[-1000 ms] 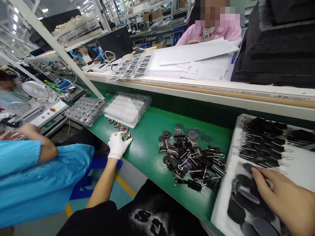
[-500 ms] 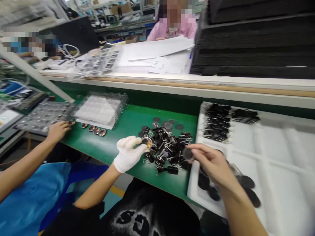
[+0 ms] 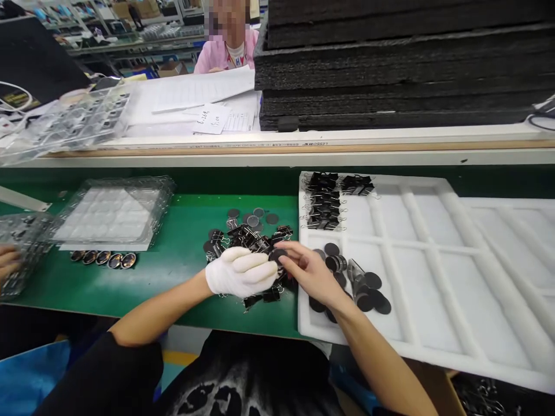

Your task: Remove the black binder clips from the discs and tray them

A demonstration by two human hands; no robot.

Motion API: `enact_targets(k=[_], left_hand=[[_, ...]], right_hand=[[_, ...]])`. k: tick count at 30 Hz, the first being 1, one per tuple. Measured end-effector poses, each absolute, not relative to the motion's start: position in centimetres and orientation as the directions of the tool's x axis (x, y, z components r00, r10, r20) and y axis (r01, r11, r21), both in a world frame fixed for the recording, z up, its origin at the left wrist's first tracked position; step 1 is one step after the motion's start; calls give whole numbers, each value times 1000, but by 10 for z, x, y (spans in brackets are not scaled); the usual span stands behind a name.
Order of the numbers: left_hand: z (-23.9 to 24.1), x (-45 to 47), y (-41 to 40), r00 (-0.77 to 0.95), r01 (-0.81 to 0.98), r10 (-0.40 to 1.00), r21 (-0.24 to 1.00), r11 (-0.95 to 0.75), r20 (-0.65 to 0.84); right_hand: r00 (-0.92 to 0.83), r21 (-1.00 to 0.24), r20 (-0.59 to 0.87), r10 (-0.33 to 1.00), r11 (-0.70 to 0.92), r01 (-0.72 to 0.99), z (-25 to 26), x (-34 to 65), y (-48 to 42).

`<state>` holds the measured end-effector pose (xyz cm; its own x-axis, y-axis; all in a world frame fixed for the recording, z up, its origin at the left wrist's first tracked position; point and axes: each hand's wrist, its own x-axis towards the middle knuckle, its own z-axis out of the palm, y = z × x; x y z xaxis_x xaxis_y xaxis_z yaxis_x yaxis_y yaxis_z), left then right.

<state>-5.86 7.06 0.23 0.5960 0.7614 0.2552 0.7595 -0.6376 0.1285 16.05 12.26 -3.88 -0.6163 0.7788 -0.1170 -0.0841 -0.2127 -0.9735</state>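
My left hand (image 3: 240, 271), in a white glove, and my bare right hand (image 3: 303, 268) meet over a pile of black binder clips (image 3: 249, 240) on the green bench. Both pinch the same small dark round disc (image 3: 277, 255) between their fingertips. Several more dark discs (image 3: 368, 286) lie in a compartment of the white foam tray (image 3: 433, 277) just right of my right hand. A few grey discs (image 3: 254, 216) lie behind the clip pile.
Clipped parts (image 3: 329, 196) fill the foam tray's far left compartment. A row of shiny round parts (image 3: 104, 258) lies left, before stacked clear blister trays (image 3: 115, 211). A co-worker's hand (image 3: 6, 260) shows at the left edge. Black foam sheets (image 3: 390, 58) are stacked behind the rail.
My view has swung right. My two hands, apart half a second ago with one round part each, have come together over the clip pile.
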Motion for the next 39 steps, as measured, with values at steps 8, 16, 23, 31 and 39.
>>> enact_targets(k=[8,16,23,31,39], left_hand=[[27,-94,126,107,983,957,118,-143,269],[13,-107,154,259,956,919,-56,-287,-297],[9,-108,151,212,974,940,-22,-226,-267],[4,-112,141,181,961,981,223,-162,-69],[35,-79,137,324,673,937,664,-327,133]], right_hand=[[-578,-669,-408,707,-662,-338,-32,179,144],[-430,-831,-313,847,-463,-309,-40,180,145],[-484,-833,-320,814,-485,-265,-37,177,147],[-475,-777,-376,796,-550,-305,-40,177,147],[-668,-842,-153,728,-450,-298,-28,178,140]])
